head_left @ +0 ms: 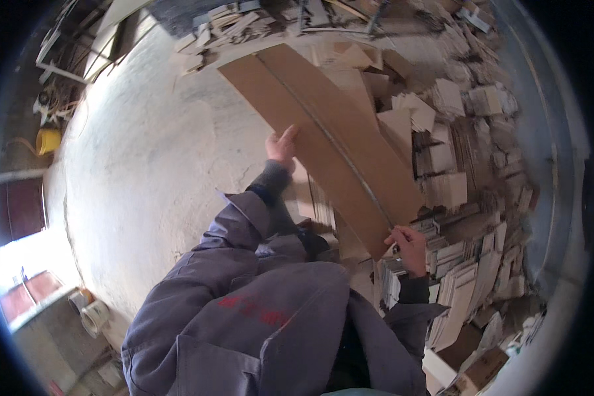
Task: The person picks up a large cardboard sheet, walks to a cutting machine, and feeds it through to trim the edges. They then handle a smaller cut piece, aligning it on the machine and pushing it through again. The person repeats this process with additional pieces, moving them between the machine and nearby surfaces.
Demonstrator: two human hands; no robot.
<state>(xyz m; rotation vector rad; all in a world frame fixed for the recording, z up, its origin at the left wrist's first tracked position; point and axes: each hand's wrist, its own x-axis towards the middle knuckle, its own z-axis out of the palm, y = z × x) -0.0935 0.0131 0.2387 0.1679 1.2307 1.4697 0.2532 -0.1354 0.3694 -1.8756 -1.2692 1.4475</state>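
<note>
I hold two long brown boards (323,132) side by side, slanting from upper left to lower right over a concrete floor (152,165). My left hand (282,146) grips their left edge about midway along. My right hand (410,247) grips the near end at the lower right. Both arms are in grey jacket sleeves (244,224). Below the boards lie heaps of cut wooden boards and offcuts (455,191).
Stacks of pale boards (468,290) fill the right side. More scrap wood lies along the far edge (231,23). A yellow container (47,140) and cables sit at the far left. A roll of tape (94,315) lies at the lower left.
</note>
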